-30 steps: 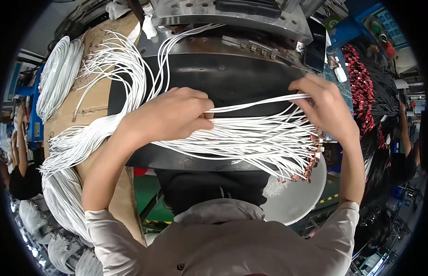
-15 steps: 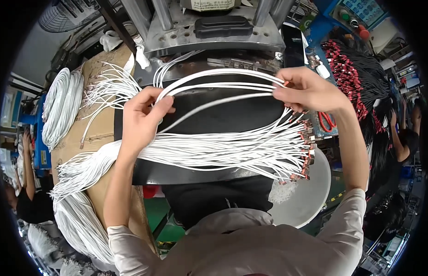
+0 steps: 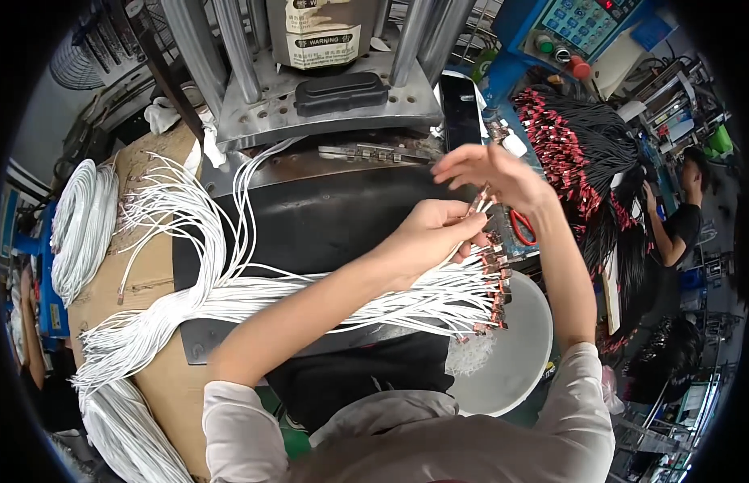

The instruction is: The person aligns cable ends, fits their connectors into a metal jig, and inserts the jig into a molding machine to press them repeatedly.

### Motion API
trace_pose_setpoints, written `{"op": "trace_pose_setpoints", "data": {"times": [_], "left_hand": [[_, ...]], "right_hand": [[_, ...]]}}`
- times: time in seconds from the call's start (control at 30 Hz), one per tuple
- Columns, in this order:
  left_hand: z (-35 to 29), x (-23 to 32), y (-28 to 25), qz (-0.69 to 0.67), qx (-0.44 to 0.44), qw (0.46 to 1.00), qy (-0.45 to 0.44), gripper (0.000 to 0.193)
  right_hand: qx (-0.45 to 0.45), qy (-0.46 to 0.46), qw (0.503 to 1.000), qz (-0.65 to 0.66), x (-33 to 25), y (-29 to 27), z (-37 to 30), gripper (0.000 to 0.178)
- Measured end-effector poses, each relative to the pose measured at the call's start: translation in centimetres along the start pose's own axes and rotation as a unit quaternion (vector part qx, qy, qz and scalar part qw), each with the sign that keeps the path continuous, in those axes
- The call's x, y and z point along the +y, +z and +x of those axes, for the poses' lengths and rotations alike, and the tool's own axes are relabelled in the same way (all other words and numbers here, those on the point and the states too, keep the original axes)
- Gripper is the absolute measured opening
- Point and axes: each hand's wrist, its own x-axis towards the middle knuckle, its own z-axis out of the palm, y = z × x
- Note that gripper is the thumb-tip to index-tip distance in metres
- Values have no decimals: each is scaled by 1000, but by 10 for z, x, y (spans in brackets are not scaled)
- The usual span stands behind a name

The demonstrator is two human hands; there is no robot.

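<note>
My left hand (image 3: 433,235) reaches across to the right and is closed on the ends of a few white cables (image 3: 489,203), whose small connector tips stick out past the fingers. Right beside those tips is my right hand (image 3: 507,179), its fingers stretched out and apart; whether its thumb touches the tips I cannot make out. Under my left forearm lies a thick bundle of white cables (image 3: 374,310), with red and metal connector ends (image 3: 497,286) gathered at its right. The bundle's left part runs onto the brown tabletop (image 3: 161,342).
A metal press (image 3: 254,125) with upright posts stands at the far side, behind a black mat (image 3: 310,217). Red-handled pliers (image 3: 522,228) lie by my right wrist. A pale round tub (image 3: 527,338) holds white scraps. Black cables with red ends (image 3: 560,137) pile up at right, near another person (image 3: 684,209).
My left hand has moved right, from the cables' arched middle to their connector ends. My right hand has let go and its fingers have spread. The view has shifted.
</note>
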Motion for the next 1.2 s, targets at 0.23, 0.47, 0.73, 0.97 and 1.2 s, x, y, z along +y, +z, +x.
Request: {"op": "trace_pose_setpoints", "data": {"times": [0.23,0.47,0.73,0.97,1.2], "left_hand": [[-56,15,-71,146,64,986,-37,26],[-85,14,-82,90,123,988,-28,27],[-75,2,-91,76,188,979,-23,25],[-68,0,-85,141,227,964,-1,20],[-68,-2,-85,97,221,970,40,19]], "right_hand": [[78,-93,877,-464,23,28,57,61],[199,-98,705,-673,58,65,81,40],[145,93,929,-326,37,81,57,30],[114,32,992,-39,48,92,55,30],[117,83,990,-9,42,97,49,27]]}}
